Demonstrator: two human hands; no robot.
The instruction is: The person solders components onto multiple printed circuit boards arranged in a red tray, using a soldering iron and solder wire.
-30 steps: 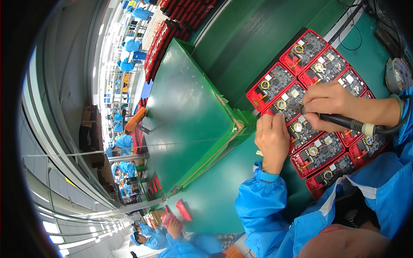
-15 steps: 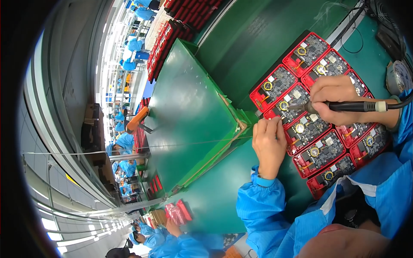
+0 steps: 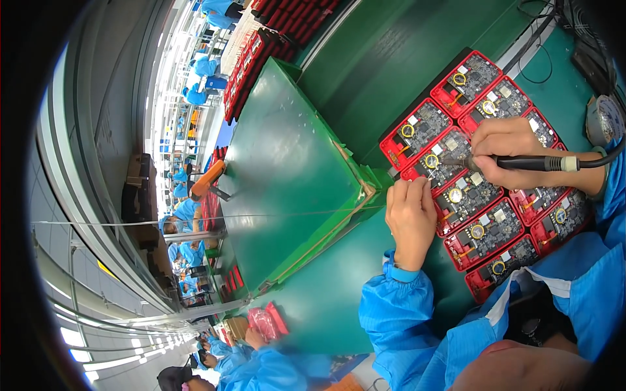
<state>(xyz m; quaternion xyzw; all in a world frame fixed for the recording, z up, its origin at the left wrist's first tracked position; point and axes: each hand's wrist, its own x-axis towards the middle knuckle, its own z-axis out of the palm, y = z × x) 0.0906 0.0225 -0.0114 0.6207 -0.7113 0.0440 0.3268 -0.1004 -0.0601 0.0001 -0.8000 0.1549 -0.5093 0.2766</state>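
Note:
My right hand [image 3: 507, 140] is closed around a black soldering iron [image 3: 531, 163]. Its tip points left, over a dark circuit board [image 3: 454, 147] in a red case, close to a round part with a yellow ring [image 3: 432, 161]. My left hand [image 3: 412, 212] is pinched at the lower left corner of that case, holding a thin solder wire [image 3: 313, 212] that trails off to the left. Exactly where tip and wire meet the board is too small to tell. Several more red cases with boards [image 3: 479, 231] lie side by side in rows around and under my hands.
A green raised panel [image 3: 287, 169] with a taped edge stands left of the cases. Black cables [image 3: 544, 39] and a tape roll [image 3: 603, 120] lie at upper right. A co-worker's hand [image 3: 255, 337] is near a red plastic-wrapped pack [image 3: 264, 322] at lower left.
My hands and the iron hold almost the same place. A wisp of smoke at the upper right has gone. The co-worker at the lower left has shifted slightly left.

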